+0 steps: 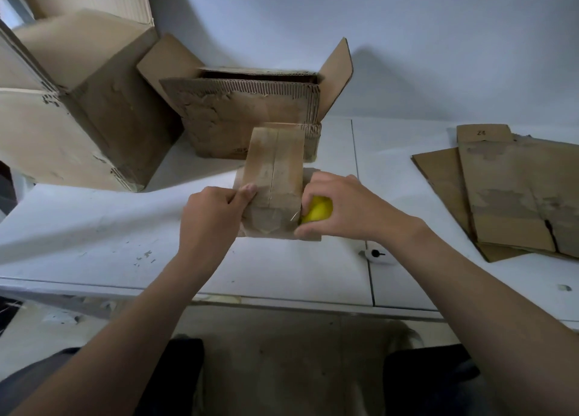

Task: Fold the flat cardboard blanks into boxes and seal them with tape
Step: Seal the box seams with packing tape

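White surface [94, 227]: small box [272, 171] folded, taping seemingly underway; left hand [213, 215] fingers pinch box, right hand [344, 209] fingers grip yellow tape dispenser [318, 211]; flat blanks [513, 190] wait.

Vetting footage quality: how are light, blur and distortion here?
Head view: dim, bluish light; the open box casts a soft shadow on the wall; wide-angle distortion bows the table edge; the small box, gripped by the left hand, and the yellow tool in the right hand look fairly sharp.
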### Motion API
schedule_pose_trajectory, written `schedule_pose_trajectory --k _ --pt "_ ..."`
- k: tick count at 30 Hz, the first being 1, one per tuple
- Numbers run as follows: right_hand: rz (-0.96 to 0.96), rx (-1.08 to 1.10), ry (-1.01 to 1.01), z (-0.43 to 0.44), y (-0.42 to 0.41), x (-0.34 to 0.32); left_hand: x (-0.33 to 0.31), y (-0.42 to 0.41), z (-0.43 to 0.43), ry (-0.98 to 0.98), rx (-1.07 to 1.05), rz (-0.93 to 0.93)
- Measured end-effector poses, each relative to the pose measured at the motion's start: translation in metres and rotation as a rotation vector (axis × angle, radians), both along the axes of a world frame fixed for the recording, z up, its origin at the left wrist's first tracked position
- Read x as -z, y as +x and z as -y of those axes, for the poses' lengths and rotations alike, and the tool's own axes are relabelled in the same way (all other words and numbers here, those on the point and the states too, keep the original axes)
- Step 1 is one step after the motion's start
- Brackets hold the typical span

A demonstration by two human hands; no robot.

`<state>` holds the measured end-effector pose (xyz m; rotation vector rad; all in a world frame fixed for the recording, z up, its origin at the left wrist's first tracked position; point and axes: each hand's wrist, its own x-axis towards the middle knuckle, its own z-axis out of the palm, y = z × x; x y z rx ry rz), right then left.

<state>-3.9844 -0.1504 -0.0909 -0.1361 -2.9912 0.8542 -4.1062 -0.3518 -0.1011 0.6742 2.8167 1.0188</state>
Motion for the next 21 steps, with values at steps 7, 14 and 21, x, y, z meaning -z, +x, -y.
schedule_pose_trajectory --k 7,14,21 --pt "-0.014 0.366 0.136 0.039 -0.013 0.002 0.007 0.013 0.0 0.038 -0.032 -0.026" --pt "-0.06 0.38 0.066 0.027 -0.014 0.008 0.014 0.011 -0.001 0.125 -0.063 0.08" --pt "-0.117 0.379 0.057 0.025 -0.004 0.013 0.004 0.02 -0.007 -0.102 0.048 -0.07"
